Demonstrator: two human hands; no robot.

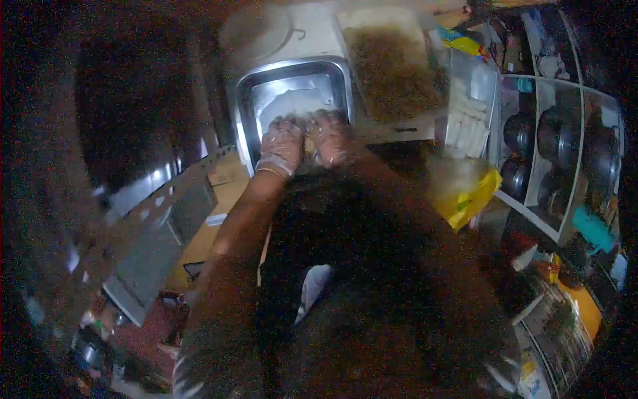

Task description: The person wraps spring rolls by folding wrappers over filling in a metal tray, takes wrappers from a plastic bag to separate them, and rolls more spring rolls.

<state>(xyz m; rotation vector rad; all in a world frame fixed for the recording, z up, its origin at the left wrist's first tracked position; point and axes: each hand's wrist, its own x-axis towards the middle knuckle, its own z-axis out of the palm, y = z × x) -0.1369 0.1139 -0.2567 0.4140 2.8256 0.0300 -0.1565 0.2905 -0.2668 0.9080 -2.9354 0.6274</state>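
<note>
Silvery metal walls of a rectangular tray [292, 65] seem placed to contain the white powdery mass [292, 100] I see, with the film-gloved left hand [282, 147] and right hand [330, 139] bent over its near side, though I cannot tell whether either grips anything.

At the left hand [282, 143], the tray [299, 65] is silver and its contents [292, 101] white; farther right, a bag [475, 199] is yellow.
</note>
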